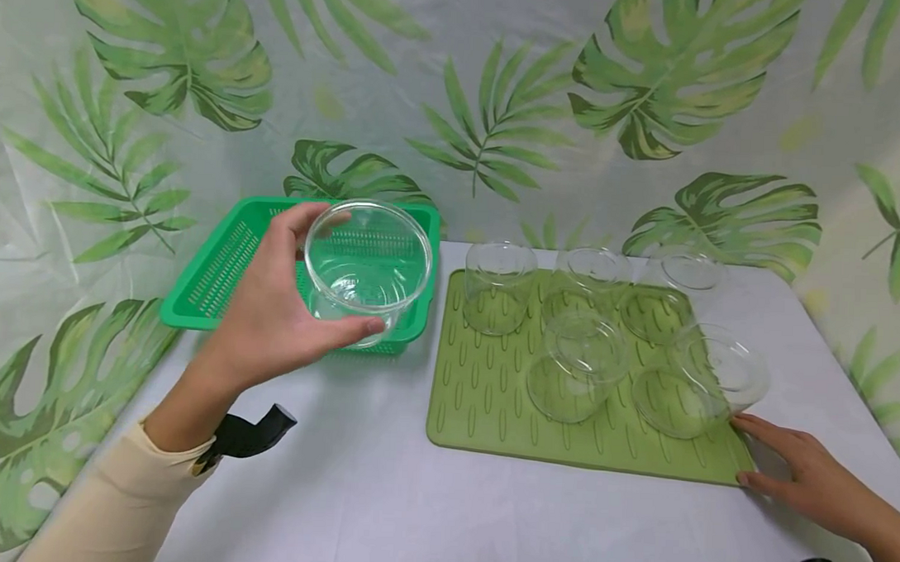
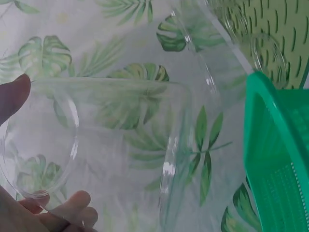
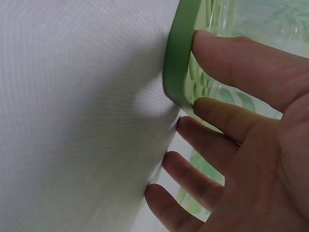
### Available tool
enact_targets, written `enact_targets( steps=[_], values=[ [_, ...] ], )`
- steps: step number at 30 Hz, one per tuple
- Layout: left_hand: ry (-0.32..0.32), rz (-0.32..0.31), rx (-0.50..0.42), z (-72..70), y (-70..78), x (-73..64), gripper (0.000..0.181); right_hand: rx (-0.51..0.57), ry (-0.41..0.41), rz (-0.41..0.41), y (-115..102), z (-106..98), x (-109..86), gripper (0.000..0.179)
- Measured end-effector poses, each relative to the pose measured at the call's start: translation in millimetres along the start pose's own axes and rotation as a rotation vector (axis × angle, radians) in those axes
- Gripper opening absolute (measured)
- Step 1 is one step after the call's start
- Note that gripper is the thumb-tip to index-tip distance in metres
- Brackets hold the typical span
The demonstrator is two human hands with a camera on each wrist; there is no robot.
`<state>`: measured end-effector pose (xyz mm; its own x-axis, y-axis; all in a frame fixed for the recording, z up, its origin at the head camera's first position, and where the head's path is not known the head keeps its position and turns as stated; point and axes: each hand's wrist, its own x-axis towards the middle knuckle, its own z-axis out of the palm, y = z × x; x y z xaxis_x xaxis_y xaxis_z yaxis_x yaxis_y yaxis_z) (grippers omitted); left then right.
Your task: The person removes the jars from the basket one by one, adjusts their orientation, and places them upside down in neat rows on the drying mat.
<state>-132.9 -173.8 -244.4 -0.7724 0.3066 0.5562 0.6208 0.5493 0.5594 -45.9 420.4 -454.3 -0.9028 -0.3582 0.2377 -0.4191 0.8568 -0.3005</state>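
Note:
A clear, wide-mouthed glass jar [image 1: 367,303] is in my left hand [image 1: 263,307], its rim tilted toward the head camera. The thumb grips the near side and the fingers reach round the far side. Behind it stands a green plastic basket [image 1: 196,312], which the jar overlaps in the head view. My right hand [image 1: 815,476] rests at the near right corner of a green ridged drying mat [image 1: 475,406]. In the right wrist view its thumb touches the mat edge [image 3: 181,53], with the other fingers spread and fairly straight.
Several clear glass jars stand on the mat in two rows; one front jar [image 1: 576,385] is near the middle, another [image 1: 672,409] close to my right hand. A white cloth [image 1: 412,511] covers the table. A leaf-patterned sheet [image 1: 501,93] hangs behind.

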Motion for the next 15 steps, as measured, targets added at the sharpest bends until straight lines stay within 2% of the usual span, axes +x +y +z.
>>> enact_targets(
  steps=[4, 6, 15],
  values=[
    [-0.028, 0.035, 0.039, 7.0, 3.7, -3.7, 0.106, -0.014, 0.004, 0.000, -0.4, -0.1, -0.3, 0.084],
    [-0.045, 0.040, 0.030, 10.6, 4.1, -5.5, 0.108, -0.020, 0.005, 0.001, -0.7, -0.8, 0.3, 0.083],
    [-0.161, 0.006, -0.030, 33.1, 7.8, -16.9, 0.108, -0.041, -0.028, 0.046, -1.9, -0.4, -1.5, 0.078]
  ],
)
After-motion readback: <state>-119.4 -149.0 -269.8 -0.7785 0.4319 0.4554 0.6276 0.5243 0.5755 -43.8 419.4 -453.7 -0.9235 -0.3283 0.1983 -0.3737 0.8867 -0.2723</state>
